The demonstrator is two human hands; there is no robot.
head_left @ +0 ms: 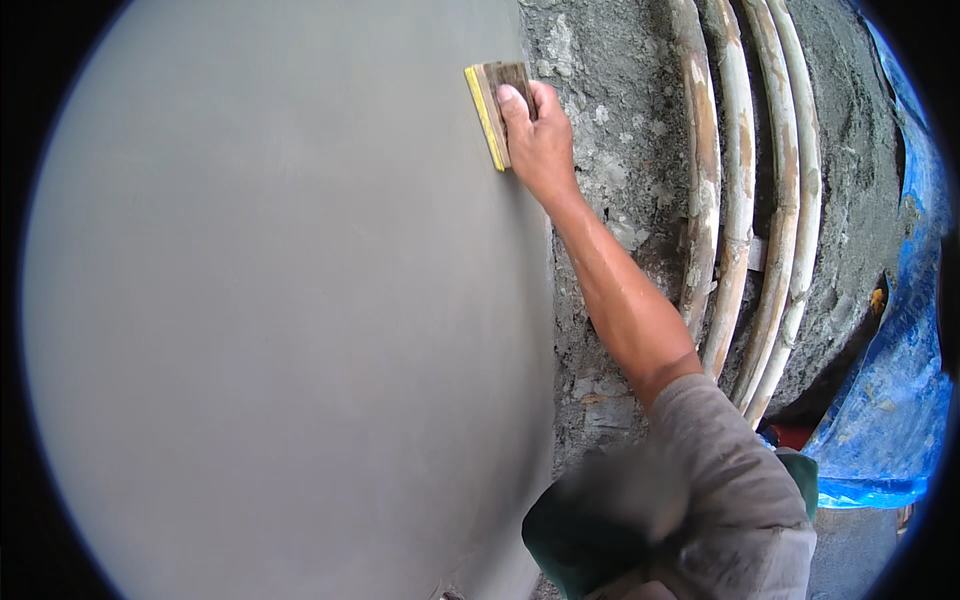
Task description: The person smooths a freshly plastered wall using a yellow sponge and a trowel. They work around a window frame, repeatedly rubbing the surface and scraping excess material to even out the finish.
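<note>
Wooden float (492,100) sits gripped in the closed right hand (545,150), its long axis near-upright, top tipped left, yellow pad (484,118) facing left, away from the hand.

Head camera, single fisheye view.
Looks down from head height, facing the smooth grey surface (290,300) from near; it fills the left side.
</note>
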